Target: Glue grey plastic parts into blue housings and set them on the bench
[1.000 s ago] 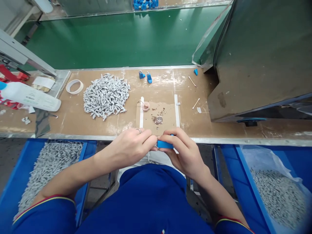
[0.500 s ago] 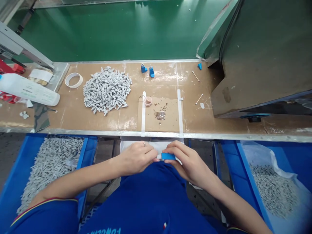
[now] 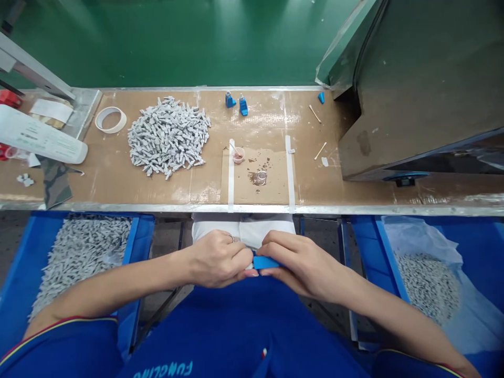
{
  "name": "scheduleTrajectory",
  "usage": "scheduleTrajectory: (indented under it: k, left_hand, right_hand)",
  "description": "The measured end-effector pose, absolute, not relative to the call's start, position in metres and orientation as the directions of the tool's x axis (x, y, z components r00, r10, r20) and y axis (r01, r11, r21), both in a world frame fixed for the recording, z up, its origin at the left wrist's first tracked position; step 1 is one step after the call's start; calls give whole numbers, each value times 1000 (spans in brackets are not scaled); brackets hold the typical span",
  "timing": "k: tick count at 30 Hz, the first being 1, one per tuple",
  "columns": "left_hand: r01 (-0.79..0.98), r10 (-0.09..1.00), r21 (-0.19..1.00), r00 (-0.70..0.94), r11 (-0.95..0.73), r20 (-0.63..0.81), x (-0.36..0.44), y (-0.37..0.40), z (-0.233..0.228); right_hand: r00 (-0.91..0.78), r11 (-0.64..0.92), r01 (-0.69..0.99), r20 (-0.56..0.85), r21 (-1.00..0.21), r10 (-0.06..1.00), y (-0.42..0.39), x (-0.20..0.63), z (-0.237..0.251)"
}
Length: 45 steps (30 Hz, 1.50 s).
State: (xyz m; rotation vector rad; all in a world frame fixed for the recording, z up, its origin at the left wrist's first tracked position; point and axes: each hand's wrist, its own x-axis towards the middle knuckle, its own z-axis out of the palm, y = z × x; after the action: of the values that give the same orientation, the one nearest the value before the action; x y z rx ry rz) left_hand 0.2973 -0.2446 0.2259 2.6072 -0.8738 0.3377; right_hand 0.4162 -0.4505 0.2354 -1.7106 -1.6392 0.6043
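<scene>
My right hand grips a small blue plastic piece over my lap, below the table's front edge. My left hand, a ring on one finger, pinches at the left end of that blue piece; whatever it holds there is hidden by the fingertips. A white cloth hangs from the table edge just behind both hands. A heap of several small grey parts lies on the brown table to the upper left of my hands.
A small cup and a clear round dish sit on a taped cardboard mat. Two blue pieces, a tape roll and a white bottle lie further off. Blue bins of grey parts stand at left and right. A dark machine fills the right.
Both hands with the blue piece have drawn back from the table edge toward my lap, staying together. The view has tilted down a little.
</scene>
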Motion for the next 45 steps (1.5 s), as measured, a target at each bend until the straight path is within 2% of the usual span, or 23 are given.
scheduleTrajectory:
  k: [4, 8, 12, 16, 19, 23, 28, 32, 36, 41, 45]
  left_hand:
    - [-611, -529, 388, 792, -690, 305, 291, -244, 215]
    - [-607, -541, 449, 792, -655, 282, 286, -246, 204]
    - [-583, -543, 445, 808, -680, 227, 284, -253, 198]
    - [-494, -481, 353, 867, -794, 133, 285, -258, 204]
    - [-474, -475, 294, 877, -830, 73, 283, -257, 213]
    - [-531, -518, 304, 845, -791, 129, 276, -253, 221]
    - [-572, -546, 392, 816, -720, 187, 268, -250, 222]
    - [-514, -462, 447, 857, -732, 230, 260, -258, 216]
    - [-426, -386, 502, 903, -753, 188, 251, -271, 208]
    - [-450, -416, 539, 889, -712, 193, 247, -250, 213]
    - [-265, -240, 624, 963, -735, 126, 243, -208, 221]
  right_hand:
    - [94, 13, 529, 74, -849, 993, -451, 412, 227]
    - [143, 21, 622, 140, -783, 980, -457, 402, 221]
    - [214, -30, 705, 172, -708, 962, -466, 391, 216]
    - [273, -104, 754, 166, -648, 947, -464, 387, 213]
    - [239, -92, 774, 155, -626, 959, -460, 388, 215]
    - [150, -15, 760, 153, -650, 977, -457, 389, 223]
    - [46, 78, 651, 142, -755, 989, -459, 391, 227]
    - [116, 61, 632, 172, -773, 978, -464, 384, 218]
    - [237, 10, 678, 231, -735, 944, -468, 366, 206]
    - [242, 20, 597, 204, -802, 948, -487, 371, 209]
    - [391, -103, 506, 121, -856, 913, -509, 392, 213]
